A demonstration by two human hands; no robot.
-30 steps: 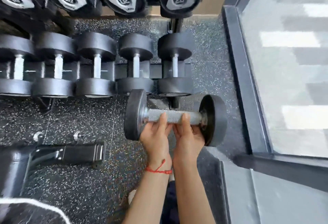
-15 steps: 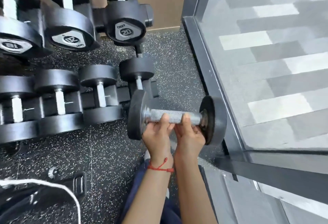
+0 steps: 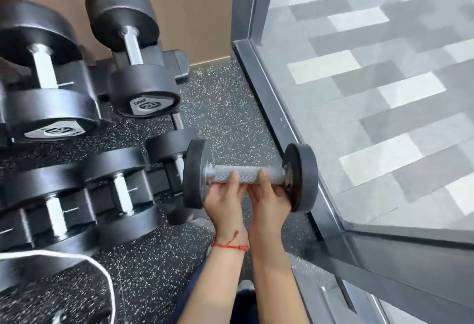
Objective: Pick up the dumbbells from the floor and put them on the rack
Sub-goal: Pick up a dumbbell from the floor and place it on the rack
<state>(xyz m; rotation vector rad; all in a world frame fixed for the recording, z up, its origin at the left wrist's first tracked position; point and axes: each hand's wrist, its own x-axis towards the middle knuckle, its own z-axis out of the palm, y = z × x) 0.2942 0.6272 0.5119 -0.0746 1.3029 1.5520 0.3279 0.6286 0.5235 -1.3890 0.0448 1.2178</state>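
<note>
The left hand (image 3: pixel 225 204) and the right hand (image 3: pixel 268 203) are sitting side by side under the knurled metal handle of a dumbbell (image 3: pixel 250 176), fingers curling up round the bar from below so that both are gripping it, thumbs showing over the top. A red string bracelet (image 3: pixel 229 244) is circling the left wrist. The dumbbell is hanging level in the air above the speckled rubber floor (image 3: pixel 223 108), its black heads out to either side of the hands, just right of the rack (image 3: pixel 179 67). On the rack's lower row, small black dumbbells (image 3: pixel 120 190) are lying handle-forward, the nearest one partly hiding behind the held weight's left head. Higher up, larger ones are resting on the upper row, one bearing what is probably a "20" label (image 3: pixel 148 104), though blur is softening it. A dark-framed glass panel (image 3: pixel 372 93) is running along the right.
</note>
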